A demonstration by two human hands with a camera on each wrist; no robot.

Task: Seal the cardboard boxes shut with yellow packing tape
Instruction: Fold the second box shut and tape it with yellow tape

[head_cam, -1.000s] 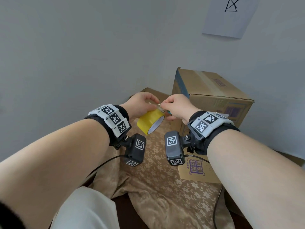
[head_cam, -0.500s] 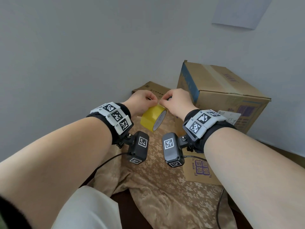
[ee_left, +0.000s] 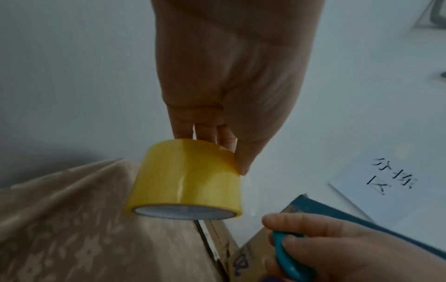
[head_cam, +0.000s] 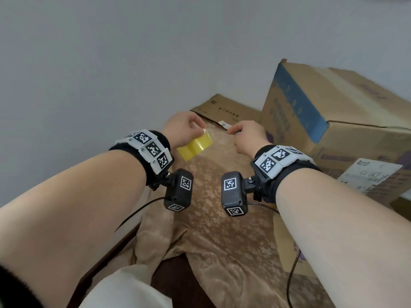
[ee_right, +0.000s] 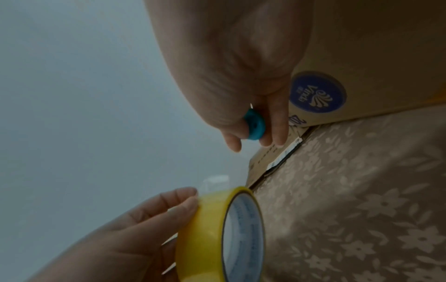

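Head view: left hand [head_cam: 182,127] grips the yellow roll of packing tape [head_cam: 195,146] at frame centre, above the beige flower-patterned cloth [head_cam: 213,230]; right hand [head_cam: 245,135] is pinched shut just right of it, apparently on the pulled strip, which is too clear to make out. Large brown cardboard box [head_cam: 338,112] fills the right; a flat cardboard piece [head_cam: 222,110] lies behind the hands, against the grey wall [head_cam: 111,63]. Left wrist view: fingers and thumb curl round the roll at centre; a teal-handled tool [ee_left: 287,257], lower right, is tucked in the right hand. Right wrist view: roll lower centre, white core showing; box with round blue logo [ee_right: 318,91] upper right. Judgement: roll is light, stiff, glossy and likely slick, so best held across its width or through the core; free tape is limp and will stick to itself. Box edges crowd the right; open room lies left and toward the viewer.
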